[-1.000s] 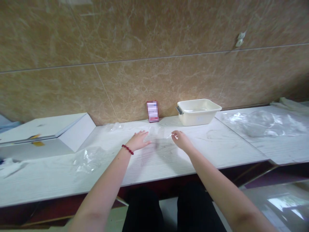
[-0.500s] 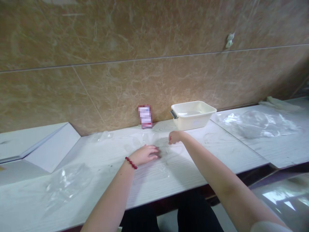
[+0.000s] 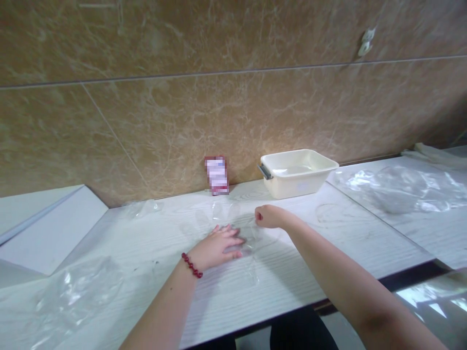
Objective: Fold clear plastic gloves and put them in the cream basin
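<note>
Clear plastic bag (image 3: pixel 243 232) is sitting dead center of the frame on the white wood-grain tabletop (image 3: pixel 328 233), and honestly it's so see-through you mostly catch it by a few shiny creases, so its exact outline is hard to trace. Left hand (image 3: pixel 219 245) lies open and flat on its near part, fingers spread and pressing down, with a red bead bracelet (image 3: pixel 192 266) on the wrist. Right hand (image 3: pixel 268 217) is curled shut just right of center, thumb and fingers pinched together on the film's far edge as far as I can tell. Both forearms run off the bottom of the frame. Behind the hands, against the glossy brown marble-look wall tiles (image 3: pixel 146 121), stands a small red-and-white box (image 3: pixel 216 175) whose print is blurred out, so no reading it. Right of that is a cream plastic tub (image 3: pixel 297 172), rectangular with rounded corners and a grey handle on its left end. More crinkly clear film is scattered around: a loose sheet (image 3: pixel 73 296) at lower left, a big wrinkled pile (image 3: pixel 401 187) at the right edge that gets cut off, and a small scrap (image 3: pixel 140 209) by the wall. A smooth white board (image 3: pixel 44 228) sits tilted at the left edge, also cropped. Up in the top right corner there's a little white hook (image 3: pixel 365 43) on the wall, too blurry to make out properly.
</note>
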The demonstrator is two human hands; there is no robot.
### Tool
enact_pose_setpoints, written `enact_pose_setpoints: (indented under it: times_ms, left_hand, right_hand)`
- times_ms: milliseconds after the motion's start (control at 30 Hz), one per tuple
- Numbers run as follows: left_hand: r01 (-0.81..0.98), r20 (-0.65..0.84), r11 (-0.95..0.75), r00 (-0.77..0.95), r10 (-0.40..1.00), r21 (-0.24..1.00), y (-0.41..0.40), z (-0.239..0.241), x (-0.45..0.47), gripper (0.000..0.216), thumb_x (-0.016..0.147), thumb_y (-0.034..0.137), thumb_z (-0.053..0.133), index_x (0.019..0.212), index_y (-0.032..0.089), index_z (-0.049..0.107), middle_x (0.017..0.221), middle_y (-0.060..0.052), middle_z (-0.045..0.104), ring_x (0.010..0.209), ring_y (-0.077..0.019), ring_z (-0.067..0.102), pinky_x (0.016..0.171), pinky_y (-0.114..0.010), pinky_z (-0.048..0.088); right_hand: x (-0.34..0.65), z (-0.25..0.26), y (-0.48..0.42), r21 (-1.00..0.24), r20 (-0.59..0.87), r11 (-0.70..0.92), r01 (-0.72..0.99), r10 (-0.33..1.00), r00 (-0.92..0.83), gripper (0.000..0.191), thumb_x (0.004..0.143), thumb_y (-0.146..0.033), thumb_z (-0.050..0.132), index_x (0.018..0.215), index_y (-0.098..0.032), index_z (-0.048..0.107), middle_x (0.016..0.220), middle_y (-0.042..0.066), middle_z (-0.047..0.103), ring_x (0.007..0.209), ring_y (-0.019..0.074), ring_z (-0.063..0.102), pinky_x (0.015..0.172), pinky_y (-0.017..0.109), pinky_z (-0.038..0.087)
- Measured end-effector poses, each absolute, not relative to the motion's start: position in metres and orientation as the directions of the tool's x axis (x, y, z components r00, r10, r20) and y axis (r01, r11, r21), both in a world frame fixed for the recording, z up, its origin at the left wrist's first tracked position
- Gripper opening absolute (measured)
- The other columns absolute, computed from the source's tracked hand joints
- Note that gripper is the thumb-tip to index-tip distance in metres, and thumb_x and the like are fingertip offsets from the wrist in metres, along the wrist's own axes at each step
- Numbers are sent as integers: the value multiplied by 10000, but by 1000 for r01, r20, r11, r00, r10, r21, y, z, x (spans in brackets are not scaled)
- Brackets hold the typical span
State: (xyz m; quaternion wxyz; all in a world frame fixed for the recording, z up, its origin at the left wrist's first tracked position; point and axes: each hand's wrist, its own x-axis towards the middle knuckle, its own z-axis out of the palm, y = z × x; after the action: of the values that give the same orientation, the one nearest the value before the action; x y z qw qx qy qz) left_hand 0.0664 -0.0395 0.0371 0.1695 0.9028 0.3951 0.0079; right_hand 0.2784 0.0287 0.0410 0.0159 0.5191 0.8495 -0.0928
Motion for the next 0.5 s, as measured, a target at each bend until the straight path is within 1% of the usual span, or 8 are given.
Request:
enact_pose_setpoints:
  times_ms: [100,233,500]
  left_hand:
    - [712,-107,-636,687,718,298,-40,32,67,486,745,569,304,1132,317,453,1292,-50,337,1210,-274,194,947,-511,108]
    - [691,-69,-652,701,710,312,-40,30,70,464,740,562,325,1108,322,475,1260,-33,377,1187,-264,239,946,-493,140]
    - [697,-37,-660,695,718,279,-41,31,73,469,734,569,331,1093,312,488,1213,-28,428,1152,-251,289,938,-461,175]
  right_hand:
    - [275,43,24,-162,-95,437,885,886,-455,185,677,-231,441,776,-180,589,767,48,627,680,145,558,554,198,361]
    - [270,44,20,-175,-40,419,891,901,-431,182,674,-234,444,789,-182,576,750,44,623,653,139,550,532,196,346]
    - [265,44,14,-175,91,390,904,921,-380,162,660,-250,443,747,-189,564,701,21,608,604,124,519,476,198,280]
